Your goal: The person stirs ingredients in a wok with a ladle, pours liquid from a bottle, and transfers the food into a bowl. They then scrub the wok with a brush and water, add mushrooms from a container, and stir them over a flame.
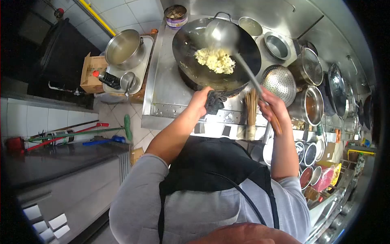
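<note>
A large dark wok (pixel 187 44) sits on the steel stove, with pale yellow, scrambled-looking food (pixel 215 61) in its middle. My left hand (pixel 200 101) is closed on a dark cloth (pixel 215 102) at the wok's near edge. In my right hand (pixel 273 106) is the wooden handle of a long ladle (pixel 248 70). The ladle's bowl, blurred, is over the far part of the wok, just beyond the food. Whatever part of the wok lies under the cloth is hidden.
A bamboo brush (pixel 250 110) and a perforated strainer (pixel 278 84) are right of the wok. Steel pots (pixel 313 105) and bowls (pixel 277 45) stand farther right. On the left, a tray (pixel 145 61) holds a pot (pixel 124 49), a dark bottle (pixel 109 79) and a small ladle.
</note>
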Tool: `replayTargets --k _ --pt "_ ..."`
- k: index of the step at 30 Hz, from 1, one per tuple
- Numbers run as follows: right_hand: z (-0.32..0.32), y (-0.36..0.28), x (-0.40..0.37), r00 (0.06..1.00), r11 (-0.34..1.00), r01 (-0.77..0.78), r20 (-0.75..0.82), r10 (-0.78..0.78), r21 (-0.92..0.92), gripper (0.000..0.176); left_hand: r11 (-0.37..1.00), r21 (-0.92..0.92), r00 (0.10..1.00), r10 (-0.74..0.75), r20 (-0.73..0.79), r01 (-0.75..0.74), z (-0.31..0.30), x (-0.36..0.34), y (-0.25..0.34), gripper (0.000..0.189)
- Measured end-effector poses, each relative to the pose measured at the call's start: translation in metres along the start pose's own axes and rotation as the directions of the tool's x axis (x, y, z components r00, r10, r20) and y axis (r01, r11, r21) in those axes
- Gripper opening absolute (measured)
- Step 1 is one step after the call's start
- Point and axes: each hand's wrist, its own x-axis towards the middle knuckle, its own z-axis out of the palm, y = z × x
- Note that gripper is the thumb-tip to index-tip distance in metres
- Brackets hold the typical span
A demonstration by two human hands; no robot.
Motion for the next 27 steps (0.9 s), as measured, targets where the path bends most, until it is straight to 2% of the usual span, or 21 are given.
replayTargets --k 2,3,5,6,7,9,10,12,13,14,15,17,18,19,21,22,23,25,27 --pt "-0.009 0.01 0.043 0.98 0.903 -0.196 -0.102 0.17 -0.382 0.059 0.999 -0.017 0.99 0.046 -0.136 -0.049 0.015 -0.007 0.005 0.02" --pt "0.005 0.005 0.042 0.98 0.903 -0.198 -0.1 0.172 -0.381 0.059 0.999 -0.017 0.989 0.046 -0.14 -0.049 0.017 -0.009 0.005 0.02" --pt "0.031 -0.01 0.039 0.988 0.81 -0.132 -0.146 0.058 -0.571 0.057 0.999 -0.045 0.988 0.013 -0.153 -0.02 0.021 -0.011 0.004 0.019" --pt "0.017 -0.01 0.042 0.993 0.932 -0.122 -0.05 0.112 -0.342 0.057 0.999 -0.041 0.988 0.009 -0.152 -0.016 0.018 -0.008 0.002 0.019" --pt "0.011 -0.007 0.048 0.993 0.932 -0.12 -0.054 0.108 -0.342 0.057 0.998 -0.055 0.993 0.01 -0.122 -0.017 0.015 -0.002 0.0 0.019" --pt "0.01 -0.004 0.057 0.976 0.908 -0.219 -0.058 0.212 -0.358 0.059 0.997 -0.07 0.995 0.005 -0.095 -0.012 0.007 0.007 -0.004 0.019" --pt "0.014 -0.002 0.06 0.971 0.841 -0.239 -0.115 0.21 -0.486 0.06 0.999 -0.038 0.995 -0.017 -0.096 0.013 0.001 0.01 -0.005 0.023" --pt "0.018 -0.015 0.045 0.977 0.853 -0.211 -0.11 0.181 -0.477 0.06 1.0 -0.005 0.995 -0.029 -0.091 0.028 0.002 0.011 -0.004 0.028" --pt "0.02 -0.017 0.04 0.983 0.867 -0.181 -0.105 0.15 -0.465 0.06 1.0 -0.006 0.988 -0.021 -0.15 0.02 0.005 0.006 -0.006 0.029" --pt "-0.009 -0.014 0.04 0.977 0.874 -0.179 0.019 0.211 -0.451 0.058 1.0 -0.005 0.979 -0.01 -0.204 0.01 0.011 0.002 -0.003 0.03" --pt "-0.009 -0.013 0.036 0.978 0.874 -0.178 0.015 0.207 -0.451 0.058 1.0 -0.004 0.98 -0.011 -0.199 0.011 0.018 -0.004 0.002 0.03" --pt "-0.005 -0.011 0.023 0.957 0.671 -0.289 -0.227 0.18 -0.683 0.056 0.994 -0.061 0.982 -0.095 -0.162 0.086 0.027 -0.016 0.007 0.026" --pt "0.008 -0.016 0.017 0.954 0.551 -0.281 -0.293 0.069 -0.786 0.056 0.99 -0.091 0.987 -0.122 -0.109 0.112 0.019 -0.008 0.002 0.029" --pt "0.0 -0.012 0.022 0.955 0.548 -0.276 -0.289 0.064 -0.79 0.056 0.99 -0.093 0.988 -0.115 -0.106 0.106 0.02 -0.006 0.0 0.029" --pt "-0.018 0.006 0.038 0.924 0.375 -0.109 -0.233 -0.302 -0.92 0.06 0.984 -0.171 0.989 -0.07 -0.133 0.047 0.031 -0.011 -0.001 0.03" --pt "-0.017 0.013 0.048 0.889 0.181 -0.207 -0.262 -0.375 -0.961 0.061 0.984 -0.174 0.989 -0.068 -0.135 0.044 0.034 -0.01 0.0 0.03" --pt "-0.02 0.02 0.052 0.891 0.184 -0.215 -0.269 -0.365 -0.959 0.061 0.973 -0.221 0.99 -0.095 -0.109 0.069 0.033 -0.01 -0.002 0.032" --pt "-0.027 0.024 0.061 0.94 -0.01 -0.211 -0.2 -0.275 -0.977 0.062 0.959 -0.269 0.99 -0.118 -0.075 0.094 0.033 -0.003 -0.001 0.036" --pt "-0.015 0.008 0.037 0.966 -0.031 -0.165 -0.155 -0.206 -0.986 0.064 0.98 -0.171 0.99 -0.114 -0.085 0.098 0.017 0.013 -0.007 0.033"
